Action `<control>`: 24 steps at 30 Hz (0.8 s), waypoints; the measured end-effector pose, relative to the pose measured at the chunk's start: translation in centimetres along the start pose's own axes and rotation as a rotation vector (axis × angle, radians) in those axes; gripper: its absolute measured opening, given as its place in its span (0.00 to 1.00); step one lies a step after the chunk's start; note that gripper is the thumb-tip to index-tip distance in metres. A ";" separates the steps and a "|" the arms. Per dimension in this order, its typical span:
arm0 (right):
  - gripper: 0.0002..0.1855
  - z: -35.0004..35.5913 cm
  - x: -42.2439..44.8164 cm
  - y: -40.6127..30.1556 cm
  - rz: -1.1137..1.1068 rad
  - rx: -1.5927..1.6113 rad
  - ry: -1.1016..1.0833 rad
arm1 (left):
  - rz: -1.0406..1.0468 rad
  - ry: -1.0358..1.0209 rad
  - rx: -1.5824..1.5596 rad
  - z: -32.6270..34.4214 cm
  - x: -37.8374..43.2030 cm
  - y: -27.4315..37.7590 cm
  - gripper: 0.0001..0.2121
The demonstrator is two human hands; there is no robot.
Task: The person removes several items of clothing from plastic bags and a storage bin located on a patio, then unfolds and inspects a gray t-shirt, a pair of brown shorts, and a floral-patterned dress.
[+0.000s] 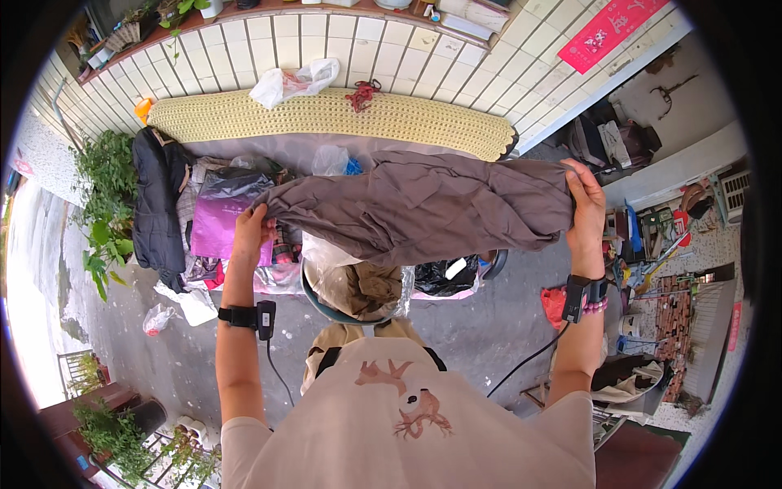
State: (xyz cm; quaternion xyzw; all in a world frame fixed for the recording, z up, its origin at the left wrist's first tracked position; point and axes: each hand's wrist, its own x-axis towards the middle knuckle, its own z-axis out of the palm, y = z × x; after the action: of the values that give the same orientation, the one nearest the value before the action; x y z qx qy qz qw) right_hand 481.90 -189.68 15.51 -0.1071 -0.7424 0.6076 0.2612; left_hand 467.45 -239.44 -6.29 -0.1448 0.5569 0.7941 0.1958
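Observation:
A wrinkled grey-brown cloth garment (427, 208) is stretched sideways in front of me, held at both ends. Its narrow, bunched left end is pinched in my left hand (249, 235). At the wide right end, my right hand (583, 195) grips the edge with the thumb on top. Below the cloth, a round tub with a dark green rim (324, 313) holds crumpled brown fabric (366, 287) and clear plastic. The garment hides the tub's far side and part of the sofa behind.
A sofa with a yellow crocheted cover (330, 119) stands against the tiled wall. On it lie a black padded jacket (157, 195), a purple bag (220, 223) and a black plastic bag (437, 278). A red plastic bag (553, 305) rests on the floor at right. Leafy plants (107, 202) grow at left.

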 end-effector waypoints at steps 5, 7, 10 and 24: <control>0.09 3.2 -2.4 -4.6 0.028 -0.069 -0.289 | 0.518 0.019 0.946 5.4 -1.4 -2.6 0.14; 0.08 5.1 -3.0 -5.1 -0.009 -0.218 -0.447 | 0.694 -0.267 0.781 12.9 -4.6 0.0 0.14; 0.09 7.3 -3.8 -5.1 -0.046 -0.326 -0.542 | 0.710 -0.716 0.658 22.3 -9.4 2.5 0.08; 0.44 -5.0 -10.0 -5.2 0.048 -0.523 -0.735 | 0.474 -0.749 0.264 31.7 -12.7 2.5 0.09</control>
State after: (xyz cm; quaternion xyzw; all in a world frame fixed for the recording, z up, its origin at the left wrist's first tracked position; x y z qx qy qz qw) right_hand 493.72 -191.42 18.59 0.0361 -0.9118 0.4031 -0.0697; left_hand 477.12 -212.32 12.19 0.3099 0.5619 0.7367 0.2133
